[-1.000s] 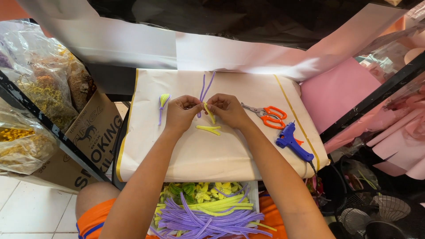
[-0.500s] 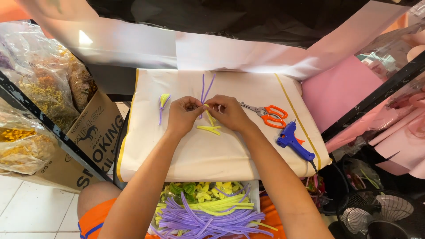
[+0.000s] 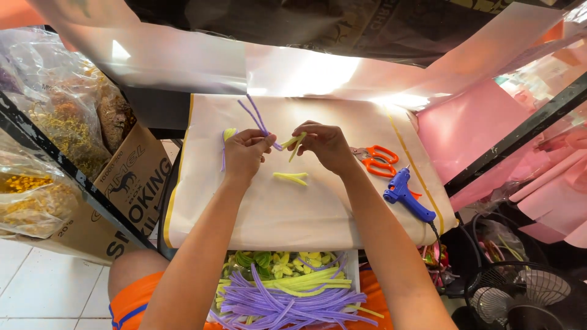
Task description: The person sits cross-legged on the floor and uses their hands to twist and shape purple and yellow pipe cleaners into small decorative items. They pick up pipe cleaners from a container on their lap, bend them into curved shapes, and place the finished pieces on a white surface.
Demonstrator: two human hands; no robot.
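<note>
Your left hand has its fingers pinched on a purple pipe cleaner, whose two ends fan up and away over the cloth-covered table. Your right hand has its fingers closed narrow on a short yellow-green piece, tip hanging down, just beside the purple stem's lower end.

Looks like you're joining the yellow piece to the purple stem. Tips:
- Keep the left pinch right at the joint so the stem doesn't spin.
- Bring the yellow piece flush against the purple before twisting; they look close, but I can't tell if they touch.
- Work low over the table; anything dropped then lands on the cloth.
- Spare yellow-green pieces lie flat just below your hands, so no long reach.

Around you:
- Another small yellow and purple bit sits left of your left hand.
- Orange scissors and a blue glue gun lie right of your right wrist, well clear of the joint. Mind the gun's nozzle if it's hot.
- The tray on your lap holds purple and yellow stock.
</note>
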